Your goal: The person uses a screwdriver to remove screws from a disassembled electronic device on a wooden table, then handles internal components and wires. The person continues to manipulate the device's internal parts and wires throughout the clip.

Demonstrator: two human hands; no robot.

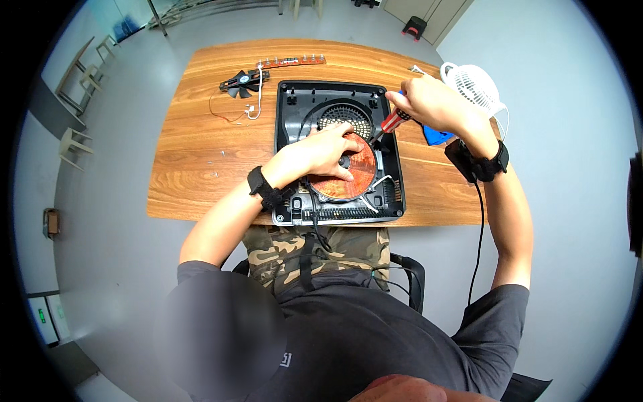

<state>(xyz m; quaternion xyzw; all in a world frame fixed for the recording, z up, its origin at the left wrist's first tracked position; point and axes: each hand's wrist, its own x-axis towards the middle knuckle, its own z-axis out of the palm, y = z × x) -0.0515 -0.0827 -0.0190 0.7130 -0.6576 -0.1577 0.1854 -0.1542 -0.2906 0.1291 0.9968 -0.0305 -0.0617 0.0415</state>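
- Copper-red round coil [364, 169]: seated in the open black plastic housing [288, 110]; work apparently unfinished.
- Left hand [326, 153]: fingers spread over the coil.
- Right hand [435, 102]: fingers clenched around a red-striped screwdriver [394, 121].
- Black-bladed fan [242, 84], orange-brown circuit strip [293, 62]: outside the housing.

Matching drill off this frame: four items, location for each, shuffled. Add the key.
Items:
1. Screwdriver
2. Copper-coloured disc
3. Black fan
4. White fan

Locations:
A. At the far right of the wooden tabletop
B. Under the spread fingers of the left grip
C. Toward the far left of the tabletop
D. Held in the right grip

Pairs: 1-D, 2-B, 3-C, 4-A
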